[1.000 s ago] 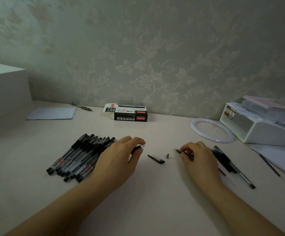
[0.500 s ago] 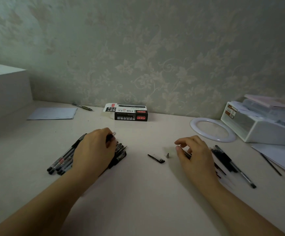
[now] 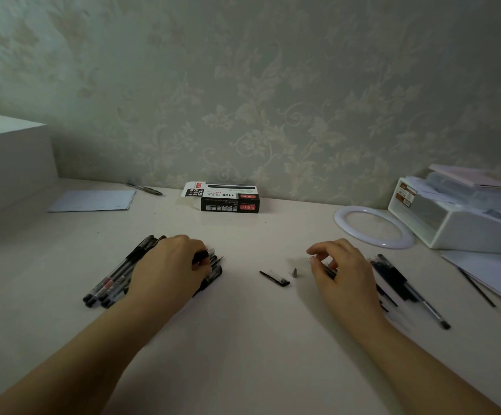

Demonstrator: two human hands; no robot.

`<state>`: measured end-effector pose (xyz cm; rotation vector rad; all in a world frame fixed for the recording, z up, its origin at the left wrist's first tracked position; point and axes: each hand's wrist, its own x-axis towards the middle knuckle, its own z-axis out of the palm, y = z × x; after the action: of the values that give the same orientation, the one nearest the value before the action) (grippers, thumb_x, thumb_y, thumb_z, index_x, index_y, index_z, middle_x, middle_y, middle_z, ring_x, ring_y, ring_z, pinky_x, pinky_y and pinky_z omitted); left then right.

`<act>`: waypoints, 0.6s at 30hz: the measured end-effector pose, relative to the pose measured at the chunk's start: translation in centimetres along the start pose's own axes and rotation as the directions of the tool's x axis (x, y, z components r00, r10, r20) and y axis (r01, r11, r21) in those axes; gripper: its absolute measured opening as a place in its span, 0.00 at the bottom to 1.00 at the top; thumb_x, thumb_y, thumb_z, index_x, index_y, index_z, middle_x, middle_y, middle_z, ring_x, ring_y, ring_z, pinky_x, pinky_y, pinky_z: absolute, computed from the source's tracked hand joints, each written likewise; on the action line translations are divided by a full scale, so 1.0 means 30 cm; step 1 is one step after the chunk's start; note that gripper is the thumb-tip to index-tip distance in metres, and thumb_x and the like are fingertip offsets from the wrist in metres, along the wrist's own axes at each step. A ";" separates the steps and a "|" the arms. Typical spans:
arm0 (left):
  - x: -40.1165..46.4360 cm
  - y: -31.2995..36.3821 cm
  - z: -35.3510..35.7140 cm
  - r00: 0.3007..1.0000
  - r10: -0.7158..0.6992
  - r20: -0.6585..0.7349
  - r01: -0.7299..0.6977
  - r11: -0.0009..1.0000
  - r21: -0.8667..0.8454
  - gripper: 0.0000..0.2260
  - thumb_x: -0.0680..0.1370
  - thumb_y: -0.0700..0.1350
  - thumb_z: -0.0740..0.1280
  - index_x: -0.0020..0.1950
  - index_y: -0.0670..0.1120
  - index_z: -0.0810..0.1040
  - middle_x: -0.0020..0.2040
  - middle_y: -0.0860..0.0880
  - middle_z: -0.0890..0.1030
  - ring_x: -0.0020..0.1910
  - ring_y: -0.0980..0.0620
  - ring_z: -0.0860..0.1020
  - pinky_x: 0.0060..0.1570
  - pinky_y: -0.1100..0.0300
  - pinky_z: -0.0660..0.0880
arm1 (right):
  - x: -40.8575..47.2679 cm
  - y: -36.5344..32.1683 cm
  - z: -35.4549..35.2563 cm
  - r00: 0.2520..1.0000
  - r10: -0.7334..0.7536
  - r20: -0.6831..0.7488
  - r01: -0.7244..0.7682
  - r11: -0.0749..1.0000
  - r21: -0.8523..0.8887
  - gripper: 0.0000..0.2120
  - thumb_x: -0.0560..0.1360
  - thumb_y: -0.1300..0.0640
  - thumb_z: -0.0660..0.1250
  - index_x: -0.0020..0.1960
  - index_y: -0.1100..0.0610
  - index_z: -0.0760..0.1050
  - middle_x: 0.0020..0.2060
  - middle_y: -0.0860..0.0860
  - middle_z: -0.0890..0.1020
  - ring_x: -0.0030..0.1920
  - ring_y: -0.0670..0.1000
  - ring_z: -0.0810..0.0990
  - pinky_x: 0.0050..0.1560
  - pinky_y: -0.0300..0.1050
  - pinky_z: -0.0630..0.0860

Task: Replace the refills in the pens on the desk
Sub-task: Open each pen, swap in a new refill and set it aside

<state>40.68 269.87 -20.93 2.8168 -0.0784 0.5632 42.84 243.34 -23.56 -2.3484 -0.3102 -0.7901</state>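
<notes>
I see the pile of pens lying on the left part of the surface, their black ends pointing toward me and to the left. My left hand rests on top of this pile and covers its right half; the fingers are curled down over the barrels, but I cannot tell if they really pinch one pen or only press on the heap. Half a second ago this hand was at nearly the same place, and one second ago it was more to the right, beside the pile.

Between the hands lie a black pen cap and, just beside it, a small metal pen tip, not touching each other.

My right hand is to the right of the tip. Its thumb and first fingers are pressed together on a thin refill, of which only the end shows. Compared with the earlier frame the fingers are more closed on it.

Right of this hand lies a second group of dark pens, partly hidden by the hand. Farther away I see a white ring, a white tray with papers, a black refill box by the wall, a folded paper sheet, a lone pen and a white box at the left.
</notes>
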 end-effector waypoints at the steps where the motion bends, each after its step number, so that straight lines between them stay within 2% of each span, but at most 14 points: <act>1: 0.000 0.000 -0.001 1.000 -0.003 0.015 0.003 1.000 0.011 0.06 0.78 0.50 0.65 0.44 0.49 0.78 0.40 0.52 0.77 0.38 0.53 0.73 0.40 0.58 0.73 | 0.000 0.001 0.000 1.000 0.000 0.000 0.000 1.000 0.000 0.05 0.77 0.60 0.69 0.49 0.51 0.80 0.44 0.43 0.77 0.42 0.47 0.76 0.46 0.47 0.77; 5: -0.003 0.004 -0.003 0.998 -0.017 0.058 0.015 1.000 0.024 0.05 0.78 0.49 0.65 0.47 0.50 0.79 0.44 0.52 0.78 0.43 0.52 0.76 0.45 0.56 0.77 | 0.001 0.001 0.002 1.000 -0.003 -0.003 0.003 1.000 0.002 0.05 0.76 0.61 0.69 0.49 0.51 0.80 0.43 0.43 0.78 0.41 0.47 0.75 0.45 0.47 0.77; 9: -0.007 0.008 0.003 0.998 -0.020 0.052 0.018 0.999 0.047 0.05 0.77 0.50 0.65 0.45 0.50 0.78 0.44 0.53 0.77 0.44 0.53 0.75 0.45 0.56 0.77 | 0.000 0.002 0.003 1.000 -0.005 -0.004 0.005 1.000 0.005 0.06 0.76 0.61 0.69 0.49 0.52 0.81 0.44 0.43 0.78 0.41 0.47 0.76 0.44 0.46 0.77; 11: -0.006 0.010 0.009 0.998 -0.018 0.052 0.015 0.998 0.064 0.06 0.77 0.49 0.64 0.43 0.49 0.78 0.43 0.53 0.77 0.42 0.53 0.75 0.42 0.57 0.76 | 0.000 0.002 0.002 1.000 -0.008 -0.006 0.008 1.000 0.003 0.06 0.76 0.61 0.69 0.49 0.52 0.81 0.43 0.43 0.78 0.41 0.47 0.76 0.45 0.46 0.76; 14: -0.006 0.010 0.019 0.998 -0.032 0.054 0.028 0.996 0.086 0.09 0.77 0.49 0.64 0.38 0.48 0.74 0.37 0.52 0.75 0.37 0.53 0.74 0.33 0.61 0.68 | 0.000 0.000 0.002 1.000 -0.008 -0.004 0.008 1.000 0.004 0.06 0.76 0.61 0.69 0.49 0.52 0.81 0.43 0.43 0.78 0.42 0.47 0.76 0.45 0.45 0.76; 18: -0.005 0.011 0.034 0.998 -0.031 0.046 0.025 0.991 0.132 0.11 0.77 0.48 0.61 0.37 0.47 0.69 0.36 0.52 0.71 0.36 0.52 0.73 0.32 0.61 0.66 | 0.000 0.000 0.003 1.000 -0.008 -0.003 0.008 1.000 0.002 0.06 0.76 0.61 0.69 0.49 0.52 0.81 0.44 0.44 0.78 0.42 0.47 0.76 0.45 0.46 0.76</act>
<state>40.89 269.27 -21.81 2.9545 -0.0111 0.5117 42.90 243.41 -23.62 -2.3451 -0.3195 -0.7970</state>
